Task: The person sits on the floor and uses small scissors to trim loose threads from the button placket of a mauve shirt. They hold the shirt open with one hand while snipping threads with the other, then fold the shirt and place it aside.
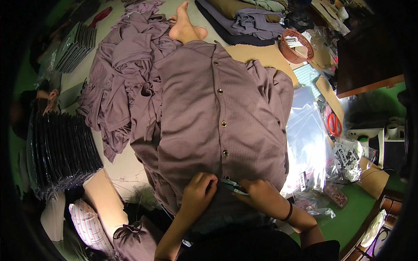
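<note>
A mauve ribbed garment (191,113) with a row of gold-rimmed dark buttons lies spread in front of me. My right hand (261,198) is closed around a pair of thread snips (230,182), their blades pointing left at the lowest button (226,177) on the placket. Beside that button my left hand (201,191) is closed, fingertips pinched at the cloth edge. Whether a thread is between those fingertips is too small to tell. A dark band circles my right wrist.
A mauve cloth heap (130,56) lies far left, near a bare foot (185,30). Black wrapped packs (65,148) are stacked left, by another person's hand (51,96). Clear plastic bags (307,139), red-handled scissors (334,125) and a brown basket (296,46) lie right.
</note>
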Available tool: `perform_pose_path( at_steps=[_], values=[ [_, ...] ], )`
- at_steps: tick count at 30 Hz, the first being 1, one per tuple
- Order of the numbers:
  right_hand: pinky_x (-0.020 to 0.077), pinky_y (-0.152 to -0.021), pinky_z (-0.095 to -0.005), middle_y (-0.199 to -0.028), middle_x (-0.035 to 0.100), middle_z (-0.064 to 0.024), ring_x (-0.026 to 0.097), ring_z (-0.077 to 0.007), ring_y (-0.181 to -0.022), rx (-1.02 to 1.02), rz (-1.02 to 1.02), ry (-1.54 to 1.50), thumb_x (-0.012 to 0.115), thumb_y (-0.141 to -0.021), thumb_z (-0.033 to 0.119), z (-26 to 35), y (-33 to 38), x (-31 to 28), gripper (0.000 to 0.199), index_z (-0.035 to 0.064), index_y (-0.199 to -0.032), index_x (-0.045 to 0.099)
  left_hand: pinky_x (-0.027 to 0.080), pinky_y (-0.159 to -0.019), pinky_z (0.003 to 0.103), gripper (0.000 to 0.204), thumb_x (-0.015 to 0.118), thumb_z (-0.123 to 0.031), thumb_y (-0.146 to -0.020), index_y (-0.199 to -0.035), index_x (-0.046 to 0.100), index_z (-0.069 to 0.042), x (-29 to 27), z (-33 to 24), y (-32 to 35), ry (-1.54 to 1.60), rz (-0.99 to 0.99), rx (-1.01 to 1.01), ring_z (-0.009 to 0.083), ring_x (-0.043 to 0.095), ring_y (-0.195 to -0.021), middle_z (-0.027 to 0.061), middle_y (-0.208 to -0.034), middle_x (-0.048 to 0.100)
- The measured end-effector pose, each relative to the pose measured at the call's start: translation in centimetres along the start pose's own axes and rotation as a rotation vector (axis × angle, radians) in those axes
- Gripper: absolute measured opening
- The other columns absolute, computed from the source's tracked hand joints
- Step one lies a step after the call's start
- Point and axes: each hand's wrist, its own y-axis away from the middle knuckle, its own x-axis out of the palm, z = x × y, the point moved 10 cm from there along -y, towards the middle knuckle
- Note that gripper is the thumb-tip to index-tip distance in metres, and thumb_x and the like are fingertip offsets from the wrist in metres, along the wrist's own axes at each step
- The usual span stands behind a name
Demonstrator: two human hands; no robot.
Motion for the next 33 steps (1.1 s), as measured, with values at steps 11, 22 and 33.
perform_pose_path(
  at_steps=[11, 22, 33],
  values=[
    [0.0463, -0.051, -0.0376, -0.063, 0.057, -0.0157, 0.057, -0.0318, -0.056, 0.002, -0.072, -0.054, 0.062, -0.073, 0.024, -0.3, 0.2, -1.9, 0.025, 0.0011, -0.08, 0.055, 0.044, -0.057, 0.034, 0.009, 0.056, -0.001, -0.074, -0.082, 0.053, -0.003, -7.0, 1.2, 3.0, -0.452, -0.376, -0.033, 0.0269, 0.054, -0.067, 0.0102, -0.077, 0.053],
    [0.046, -0.054, -0.0365, -0.067, 0.057, -0.0154, 0.057, -0.0326, -0.062, 0.043, -0.036, -0.027, 0.065, -0.07, 0.02, -2.1, -0.9, -1.6, 0.025, -0.0002, -0.081, 0.054, 0.044, -0.066, 0.036, 0.015, 0.054, -0.006, -0.077, -0.091, 0.056, 0.001, -13.9, 6.2, 5.5, -0.509, -0.551, -0.359, 0.0271, 0.056, -0.074, 0.0137, -0.083, 0.058],
    [0.0446, -0.056, -0.0372, -0.069, 0.056, -0.0196, 0.056, -0.0343, -0.064, 0.007, -0.202, -0.072, 0.065, -0.069, 0.015, -3.0, -3.1, -3.9, 0.024, -0.0006, -0.083, 0.054, 0.041, -0.056, 0.029, 0.012, 0.064, -0.009, -0.071, -0.078, 0.056, -0.002, 1.7, 0.3, -3.1, 0.177, -0.096, -0.138, 0.0202, 0.052, -0.062, 0.008, -0.07, 0.054]
  ],
)
